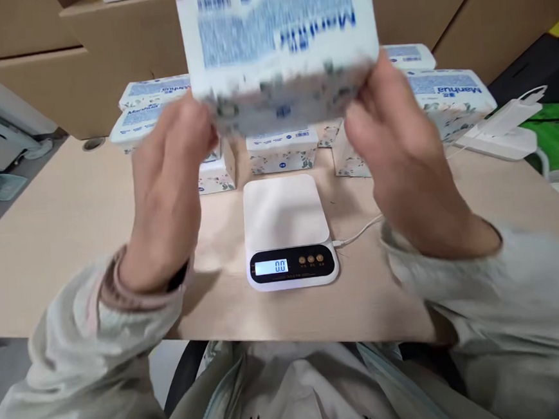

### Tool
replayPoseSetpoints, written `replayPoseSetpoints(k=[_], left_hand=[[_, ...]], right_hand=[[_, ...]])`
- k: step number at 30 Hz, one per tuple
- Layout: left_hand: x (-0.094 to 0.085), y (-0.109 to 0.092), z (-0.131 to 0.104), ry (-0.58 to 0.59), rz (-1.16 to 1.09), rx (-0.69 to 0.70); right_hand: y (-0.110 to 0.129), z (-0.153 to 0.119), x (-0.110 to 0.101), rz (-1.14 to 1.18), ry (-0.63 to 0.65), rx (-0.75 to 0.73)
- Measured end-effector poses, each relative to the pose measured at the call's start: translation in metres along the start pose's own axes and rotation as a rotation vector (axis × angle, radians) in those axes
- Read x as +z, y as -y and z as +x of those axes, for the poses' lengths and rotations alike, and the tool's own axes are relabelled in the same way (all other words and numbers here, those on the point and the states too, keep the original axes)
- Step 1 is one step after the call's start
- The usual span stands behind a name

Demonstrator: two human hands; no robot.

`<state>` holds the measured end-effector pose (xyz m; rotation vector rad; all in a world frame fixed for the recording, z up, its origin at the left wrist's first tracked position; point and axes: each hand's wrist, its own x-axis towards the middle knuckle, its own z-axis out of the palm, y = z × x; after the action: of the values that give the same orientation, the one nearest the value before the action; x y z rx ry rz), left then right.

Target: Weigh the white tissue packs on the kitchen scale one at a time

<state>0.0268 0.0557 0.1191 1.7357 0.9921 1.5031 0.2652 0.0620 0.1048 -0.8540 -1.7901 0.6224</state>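
Observation:
A white and blue tissue pack point(281, 48) with a floral side is held up between both hands, above the back of the table. My left hand point(173, 173) grips its left end, and my right hand point(395, 149) grips the right end. Below the pack, a white digital scale point(284, 212) lies on the table with nothing on its plate; its display reads 0.0. Directly behind the scale stands another tissue pack point(282, 152), partly covered by the raised one.
More tissue packs stand at the back left point(139, 120) and back right point(459, 95) of the wooden table point(81, 218). Cardboard boxes point(117, 54) rise behind. A white cable point(363, 230) runs from the scale; a white device point(505, 130) sits at the right edge.

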Motion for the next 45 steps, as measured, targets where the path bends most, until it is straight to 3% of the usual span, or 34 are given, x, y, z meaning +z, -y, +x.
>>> replayPoseSetpoints(k=[2, 5, 8, 10, 15, 21, 24, 28, 36, 45], left_hand=[[-0.005, -0.007, -0.042, 0.099, 0.048, -0.013], [-0.008, -0.006, -0.086, 0.246, 0.048, -0.178], [-0.010, 0.003, -0.108, 0.267, 0.059, -0.271], [-0.012, 0.011, -0.114, 0.255, 0.073, -0.256], [-0.022, 0.031, -0.117, 0.196, 0.123, -0.218], [-0.030, 0.067, -0.090, -0.031, 0.047, -0.149], [-0.025, 0.087, -0.083, -0.124, -0.026, -0.159], [-0.018, 0.096, -0.088, -0.169, -0.110, -0.179], [-0.022, 0.088, -0.091, -0.135, -0.183, -0.281], [-0.025, 0.087, -0.093, -0.163, -0.233, -0.325]], right_hand=[[0.014, -0.042, 0.000, 0.000, 0.057, 0.089], [0.018, -0.090, 0.002, 0.020, 0.076, 0.311], [0.011, -0.118, 0.009, 0.104, 0.103, 0.429], [0.005, -0.128, 0.015, 0.165, 0.111, 0.448], [-0.017, -0.138, 0.025, 0.205, 0.051, 0.448], [-0.042, -0.127, 0.020, 0.168, -0.354, 0.326], [-0.048, -0.125, 0.020, 0.194, -0.460, 0.343], [-0.048, -0.128, 0.021, 0.188, -0.461, 0.345], [-0.041, -0.136, 0.018, 0.129, -0.321, 0.405], [-0.047, -0.138, 0.017, 0.026, -0.308, 0.359]])
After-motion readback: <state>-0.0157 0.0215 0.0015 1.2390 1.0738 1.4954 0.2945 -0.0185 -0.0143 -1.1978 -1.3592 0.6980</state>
